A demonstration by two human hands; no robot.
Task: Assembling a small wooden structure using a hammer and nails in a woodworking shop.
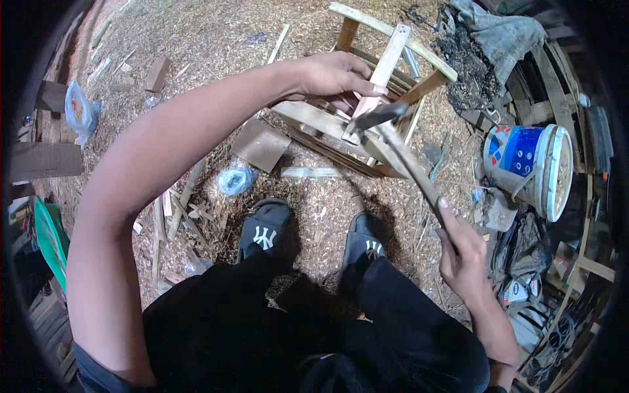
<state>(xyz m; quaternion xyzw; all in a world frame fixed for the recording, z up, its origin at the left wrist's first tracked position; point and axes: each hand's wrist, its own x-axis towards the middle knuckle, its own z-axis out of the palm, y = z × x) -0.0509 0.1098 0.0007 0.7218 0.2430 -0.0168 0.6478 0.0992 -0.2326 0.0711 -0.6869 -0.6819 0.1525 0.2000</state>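
A small wooden frame [313,122], like a stool or crate built of slats, lies on the ground ahead of my feet. Across its top runs a pale wooden slat [392,54]. My left hand [333,74] grips this slat near its closer end, thumb on top; some fingers are hidden beneath. In my right hand [465,254] is the long handle of a hammer [419,175], held near its end. The blurred dark hammer head is over the slat's near end, just beyond my left fingers. Whether it touches the wood I cannot tell.
Wood chips cover the ground, with a flat board piece [261,144], a crumpled blue plastic bag [236,179] and loose sticks about. At right a white and blue bucket [517,160] lies tipped near a grey cloth [504,33]. A reddish block [156,74] lies far left.
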